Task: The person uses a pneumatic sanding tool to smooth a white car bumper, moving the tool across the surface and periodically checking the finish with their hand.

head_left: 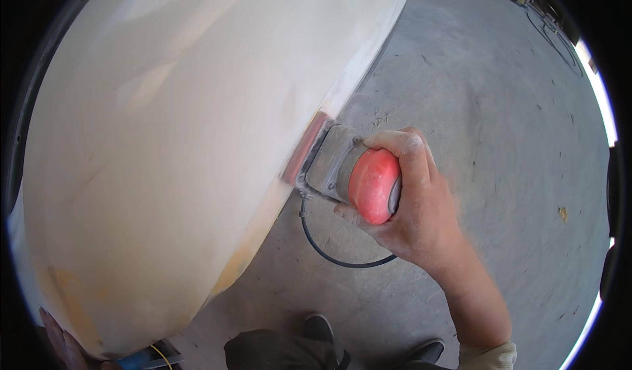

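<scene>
My right hand (411, 205) grips a dusty orbital sander (375, 185) with a red domed top and grey housing. Its reddish pad (304, 149) lies against the edge of a large cream-white panel (151, 126) with yellowish patches. A black hose (342, 263) loops below the sander. At the lower left, my left hand (62, 340) shows only partly, fingers stretched out against the panel's edge; the rest is out of frame.
Grey concrete floor (494, 139) spreads to the right, with coiled hoses (553, 37) at the upper right. My shoes (319, 330) show below. A blue object (138, 358) with a yellow cord lies under the panel's lower left.
</scene>
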Available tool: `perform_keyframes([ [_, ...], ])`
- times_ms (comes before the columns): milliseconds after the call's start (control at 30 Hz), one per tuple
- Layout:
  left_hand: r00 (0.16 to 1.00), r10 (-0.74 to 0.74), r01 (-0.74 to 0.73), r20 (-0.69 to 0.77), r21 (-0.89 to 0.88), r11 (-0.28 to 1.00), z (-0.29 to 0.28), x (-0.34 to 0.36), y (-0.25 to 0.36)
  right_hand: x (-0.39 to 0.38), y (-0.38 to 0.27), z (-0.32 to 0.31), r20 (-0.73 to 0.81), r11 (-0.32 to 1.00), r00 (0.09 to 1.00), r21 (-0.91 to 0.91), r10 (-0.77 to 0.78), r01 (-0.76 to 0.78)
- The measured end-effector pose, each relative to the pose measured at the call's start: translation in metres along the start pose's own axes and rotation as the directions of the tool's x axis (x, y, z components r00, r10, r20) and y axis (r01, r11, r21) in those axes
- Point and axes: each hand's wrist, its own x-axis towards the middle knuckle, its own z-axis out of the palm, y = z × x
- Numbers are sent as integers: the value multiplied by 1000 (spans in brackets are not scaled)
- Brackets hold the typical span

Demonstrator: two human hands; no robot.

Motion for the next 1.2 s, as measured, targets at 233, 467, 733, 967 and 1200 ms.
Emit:
perform_keyframes([
  [233,998,61,-61,-4,29,998,-2,-13,2,-7,6,-7,-172,1000,985,3,25,-25],
  [467,994,107,-104,-25,89,991,24,-15,3,2,22,2,-122,999,992,-6,34,-35],
  [733,994,99,-96,-55,57,994,45,-12,5,-22,3,31,-30,996,996,-23,84,-85],
  [967,994,69,-65,-90,50,997,50,-5,13,8,32,21,-261,997,963,-14,64,-70],
  [1200,929,249,-275,-275,-60,960,59,27,18,-54,-25,83,-226,997,971,-4,-82,83],
])
